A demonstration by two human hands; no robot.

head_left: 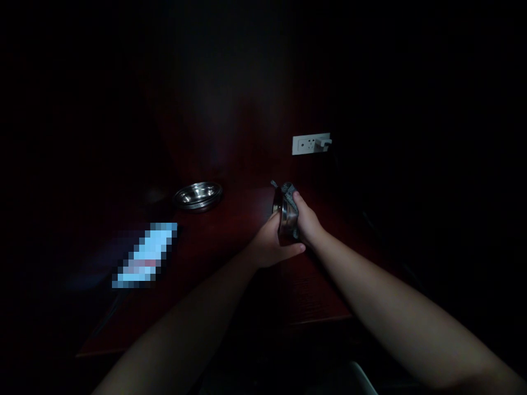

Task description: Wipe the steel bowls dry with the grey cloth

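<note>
In the dim head view, a shiny steel bowl point(289, 218) is held up on its edge over the dark red table point(230, 230). My left hand point(269, 241) grips it from the near left side, its thumb stretched out below the bowl. A grey patterned cloth point(289, 189) lies against the bowl's far right side. My right hand point(307, 219) is closed round this cloth and presses it to the metal. Most fingertips of both hands are hidden behind the bowl and cloth.
Further left on the table stands a stack of steel bowls point(198, 196). Nearer, a bright blurred-out screen point(146, 257) lies at an angle. A white wall socket point(304, 144) with a plug in it is beyond my hands. The table's front edge point(321, 320) shows below.
</note>
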